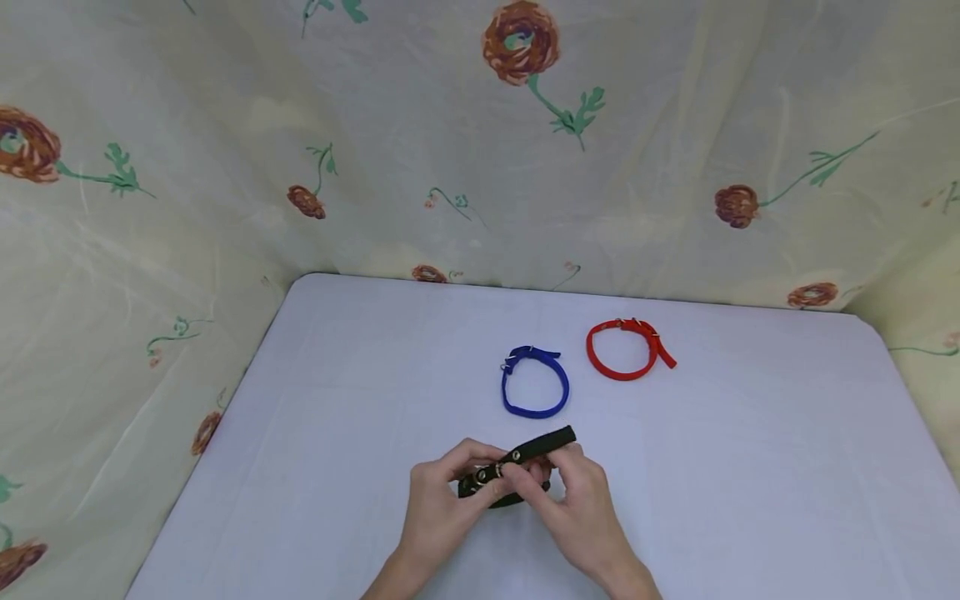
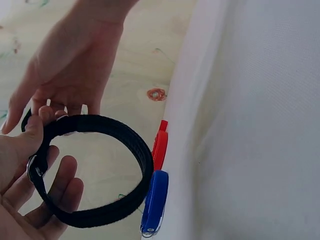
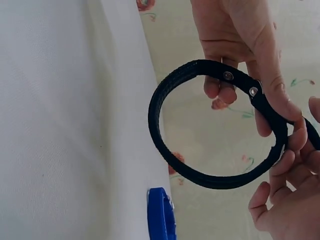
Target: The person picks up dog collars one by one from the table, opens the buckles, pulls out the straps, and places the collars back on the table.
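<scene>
A black buckled collar [image 1: 540, 446] is held above the table between both hands, closed into a ring with its strap end sticking out up and right. My left hand [image 1: 441, 498] pinches it around the metal-fitted part. With thumb and fingers, my right hand [image 1: 583, 508] grips the strap beside the buckle. Both wrist views show the black loop [image 2: 107, 219] standing open as a round band, and metal rivets show on the collar [image 3: 156, 120] in the right wrist view. Fingers partly hide the buckle.
Beyond the hands, a blue collar [image 1: 536, 413] lies on the white table [image 1: 337, 400], buckled into a ring. Farther back and right lies a red collar [image 1: 622, 377], also looped. Flower-patterned cloth [image 1: 645, 167] hangs behind the table and along its sides.
</scene>
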